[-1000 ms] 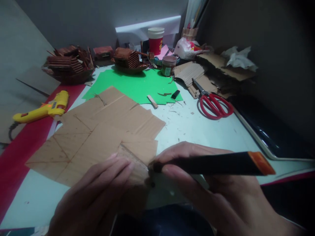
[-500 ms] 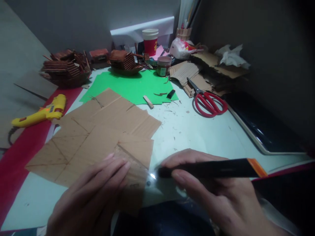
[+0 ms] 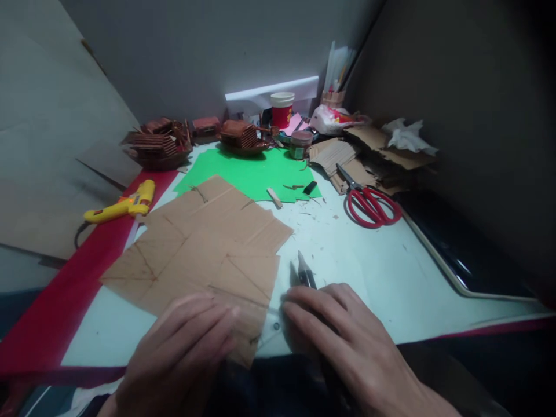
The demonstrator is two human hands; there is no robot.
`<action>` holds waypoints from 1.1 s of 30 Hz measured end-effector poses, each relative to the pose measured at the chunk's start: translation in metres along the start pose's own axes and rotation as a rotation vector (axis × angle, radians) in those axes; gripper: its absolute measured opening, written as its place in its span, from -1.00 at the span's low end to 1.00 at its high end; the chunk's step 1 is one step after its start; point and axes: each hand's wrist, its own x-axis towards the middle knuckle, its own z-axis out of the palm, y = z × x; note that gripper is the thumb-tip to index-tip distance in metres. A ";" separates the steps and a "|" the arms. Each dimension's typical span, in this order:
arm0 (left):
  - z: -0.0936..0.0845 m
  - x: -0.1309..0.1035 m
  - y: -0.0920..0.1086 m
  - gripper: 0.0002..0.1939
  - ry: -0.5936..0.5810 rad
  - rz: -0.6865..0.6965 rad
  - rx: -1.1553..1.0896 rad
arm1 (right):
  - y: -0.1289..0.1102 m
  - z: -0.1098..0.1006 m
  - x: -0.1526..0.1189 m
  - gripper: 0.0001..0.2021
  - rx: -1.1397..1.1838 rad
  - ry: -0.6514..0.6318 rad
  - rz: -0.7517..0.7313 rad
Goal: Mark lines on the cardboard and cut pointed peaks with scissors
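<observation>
A sheet of brown cardboard (image 3: 195,260) with thin brown lines drawn on it lies in front of me. Across its near right corner rests a clear plastic ruler (image 3: 264,318) with a small round hole near its end. My left hand (image 3: 186,341) bends over the ruler, its fingers together and pressing it down. Tucked in my right hand (image 3: 347,341) is a black pen-like tool (image 3: 307,277), its pointed grey tip facing away from me. My right fingertips are beside the ruler's end; whether they touch it I cannot tell.
A yellow glue gun (image 3: 124,205) lies left on a red strip. Red-handled scissors (image 3: 373,205) and a dark tablet-like slab (image 3: 464,249) are on the right. Behind stand brown model boats (image 3: 243,138), green paper (image 3: 247,174), a red cup (image 3: 282,111) and cardboard scraps (image 3: 334,156).
The ruler has shifted towards me, baring a drawn line on the cardboard. My right hand has turned the tool from pointing left to pointing away. The view has tilted up and turned left.
</observation>
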 end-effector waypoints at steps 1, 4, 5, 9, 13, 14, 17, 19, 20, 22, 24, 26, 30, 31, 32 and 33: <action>0.001 -0.003 0.003 -0.69 0.001 0.006 -0.005 | 0.001 0.000 -0.001 -0.63 -0.016 0.003 -0.024; 0.003 -0.014 0.011 -0.65 0.005 -0.066 -0.035 | 0.003 0.000 -0.005 -0.60 -0.061 0.042 -0.094; 0.003 -0.017 0.015 -0.64 -0.009 -0.074 -0.033 | 0.004 0.000 -0.005 -0.59 -0.072 0.039 -0.120; 0.006 -0.027 0.032 -0.63 -0.013 -0.130 -0.030 | 0.010 -0.003 -0.004 -0.58 -0.084 -0.020 -0.179; 0.008 -0.029 0.047 -0.59 0.016 -0.214 -0.043 | 0.018 -0.008 -0.010 -0.60 -0.058 -0.067 -0.225; 0.008 -0.030 0.049 -0.56 0.004 -0.210 -0.034 | 0.021 -0.009 -0.013 -0.57 -0.044 -0.098 -0.220; 0.005 -0.034 0.050 -0.50 -0.048 -0.192 -0.001 | 0.026 -0.011 -0.021 -0.42 -0.029 -0.189 -0.176; 0.004 -0.038 0.048 -0.50 -0.072 -0.180 0.032 | 0.028 -0.012 -0.025 -0.42 -0.042 -0.211 -0.167; 0.004 -0.039 0.047 -0.50 -0.081 -0.181 0.047 | 0.029 -0.012 -0.026 -0.42 -0.053 -0.210 -0.167; 0.004 -0.040 0.045 -0.51 -0.079 -0.169 0.062 | 0.031 -0.011 -0.027 -0.44 -0.074 -0.208 -0.162; 0.005 -0.038 0.043 -0.53 -0.063 -0.165 0.050 | 0.031 -0.011 -0.028 -0.45 -0.092 -0.213 -0.145; 0.006 -0.036 0.042 -0.54 -0.041 -0.171 0.024 | 0.030 -0.011 -0.027 -0.46 -0.090 -0.230 -0.135; 0.010 -0.039 0.042 -0.50 0.021 -0.222 -0.021 | 0.020 -0.013 -0.018 -0.47 -0.070 -0.171 -0.169; 0.011 -0.041 0.042 -0.47 0.028 -0.217 -0.029 | 0.017 -0.014 -0.014 -0.50 -0.073 -0.135 -0.185; 0.013 -0.044 0.042 -0.45 0.033 -0.205 -0.034 | 0.014 -0.015 -0.011 -0.54 -0.083 -0.157 -0.156; 0.015 -0.046 0.042 -0.44 0.039 -0.197 -0.033 | 0.011 -0.015 -0.007 -0.57 -0.093 -0.172 -0.127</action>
